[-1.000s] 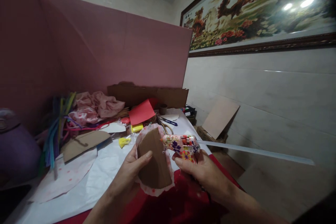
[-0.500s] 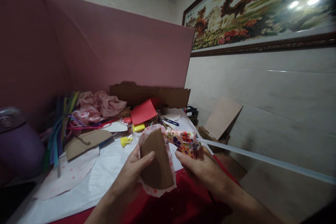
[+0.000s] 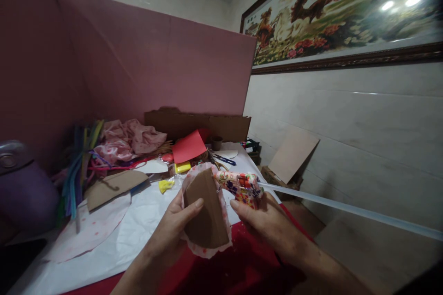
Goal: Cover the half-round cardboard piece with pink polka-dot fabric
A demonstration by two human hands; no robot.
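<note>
In my left hand (image 3: 182,216) is a half-round piece of cardboard (image 3: 206,212), thumb on its face and fingers behind. Pink dotted fabric (image 3: 207,252) backs the cardboard and sticks out past its edges as a frilly border. My right hand (image 3: 265,221) is wrapped round the handle of a flower-patterned glue gun (image 3: 240,183). The gun's tip is at the upper right edge of the cardboard; whether it touches is too small to tell. From its rear a long translucent glue stick (image 3: 346,207) runs out to the right.
White sheeting (image 3: 138,226) covers the table over red cloth. Left lie a cardboard piece (image 3: 116,186), a dotted fabric piece (image 3: 93,226), pipe cleaners (image 3: 74,170) and a purple bottle (image 3: 27,193). Behind are crumpled pink fabric (image 3: 133,138), red paper (image 3: 189,146) and a blue cutter (image 3: 224,160).
Almost nothing differs. Both hands, the cardboard and the glue gun hold nearly the same place, with only a very slight shift.
</note>
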